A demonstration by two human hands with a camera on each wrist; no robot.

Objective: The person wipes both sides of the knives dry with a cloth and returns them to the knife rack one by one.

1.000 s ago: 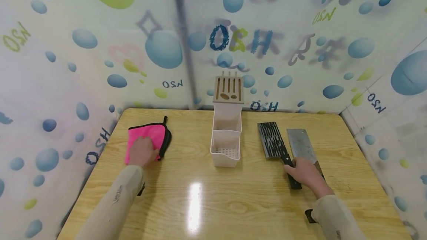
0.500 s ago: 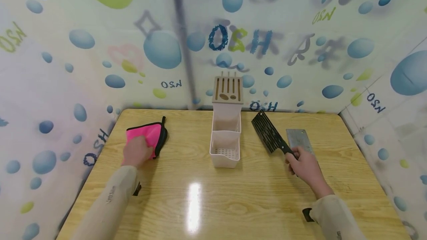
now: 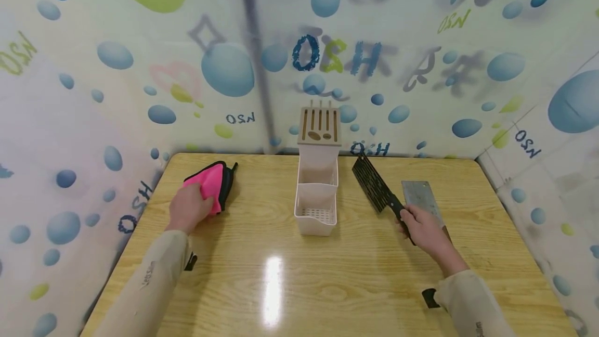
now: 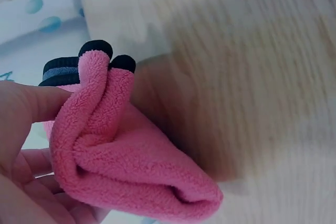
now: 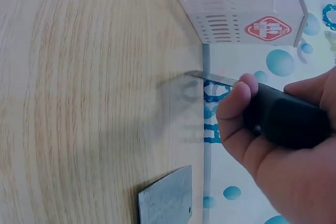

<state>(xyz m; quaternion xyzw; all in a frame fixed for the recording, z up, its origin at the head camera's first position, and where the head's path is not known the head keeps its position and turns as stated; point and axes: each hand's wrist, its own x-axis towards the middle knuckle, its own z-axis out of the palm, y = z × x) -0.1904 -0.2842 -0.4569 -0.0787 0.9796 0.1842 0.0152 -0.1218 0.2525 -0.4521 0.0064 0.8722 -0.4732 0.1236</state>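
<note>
Centrally, a white slotted plastic holder (image 3: 315,227) is seen on a pale wooden table (image 3: 264,196). At left, a folded pink fleece cloth (image 3: 212,185) with black trim is pinched by the left hand (image 3: 188,209); at right, a black cleaver (image 3: 373,183) is gripped above the wood by the right hand (image 3: 425,230), near a grey-bladed cleaver (image 3: 418,195).

Table (image 3: 365,290) shows light wood grain, bright glare streak (image 3: 272,290) on near half. Cream utensil holder (image 3: 318,155), slotted beige top (image 3: 320,129), stands upright mid-table, toward far edge. Grey cleaver (image 3: 419,195) lies flat to its right, handle partly hidden.
</note>
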